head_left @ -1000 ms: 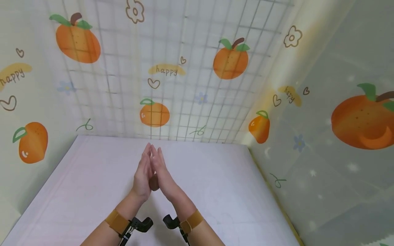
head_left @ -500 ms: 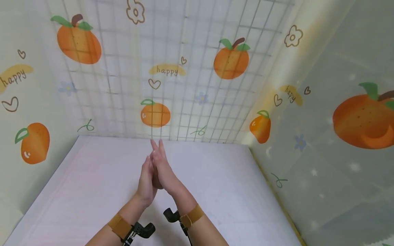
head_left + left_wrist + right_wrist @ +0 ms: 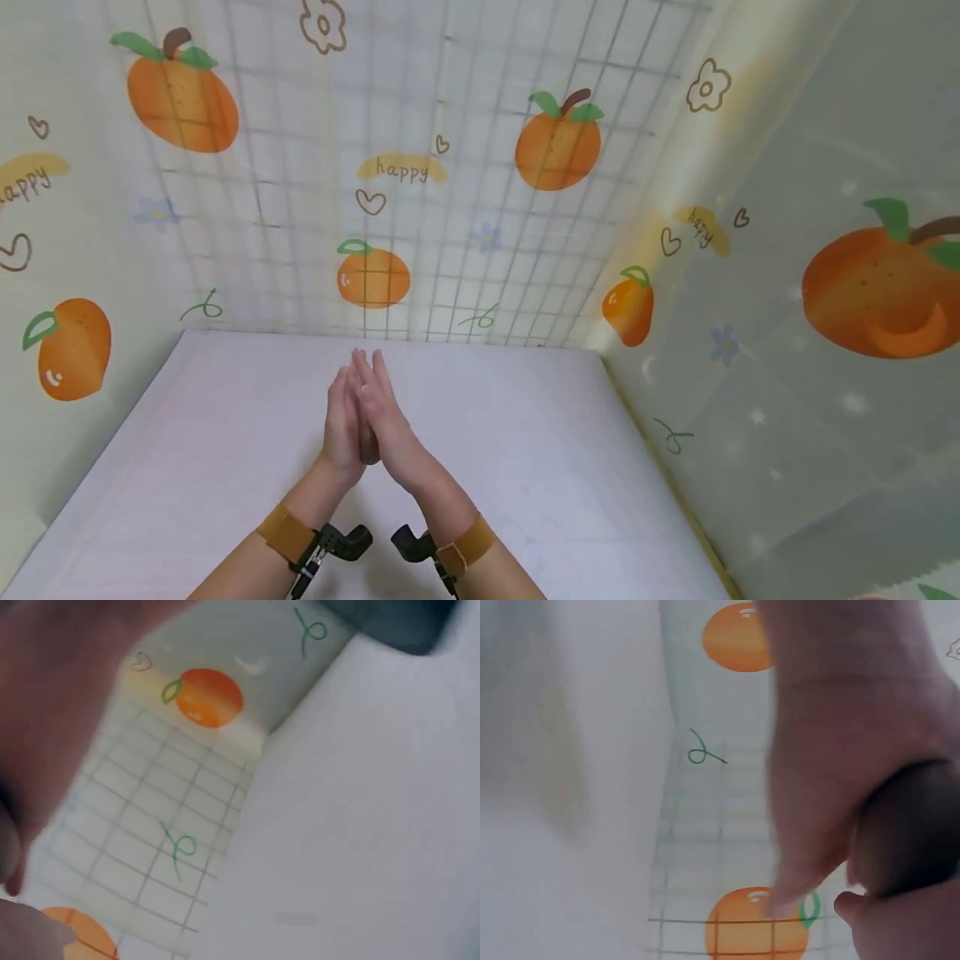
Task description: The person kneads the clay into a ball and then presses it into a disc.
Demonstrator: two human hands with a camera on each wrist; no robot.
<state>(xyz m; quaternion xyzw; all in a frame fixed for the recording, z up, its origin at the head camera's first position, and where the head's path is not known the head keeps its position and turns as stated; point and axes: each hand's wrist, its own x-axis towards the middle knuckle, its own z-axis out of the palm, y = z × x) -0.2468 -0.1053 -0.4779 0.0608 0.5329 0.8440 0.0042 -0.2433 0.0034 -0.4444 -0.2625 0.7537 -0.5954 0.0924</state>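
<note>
A brown rounded lump (image 3: 369, 447) is held between two facing palms, most of it hidden by the hands. My left hand (image 3: 342, 427) presses it from the left, fingers straight and pointing away from me. From the other side my right hand (image 3: 387, 427) presses flat, its fingers also extended, and the fingers of both hands lean together at the top. In the right wrist view the dark, rounded end of the lump (image 3: 907, 829) shows between the hands. The left wrist view catches only blurred parts of the hands at its left edge.
Below the hands lies a white table surface (image 3: 525, 467). A curtain (image 3: 480, 275) printed with oranges and the word happy stands around its back and sides, with a wire grid showing at the back. Each wrist wears a tan strap (image 3: 285, 533) with a black camera (image 3: 347, 543).
The palms have slid against each other around the lump: the right hand went forward past the left, then came back so the fingertips are nearly level. The lump stays between them.
</note>
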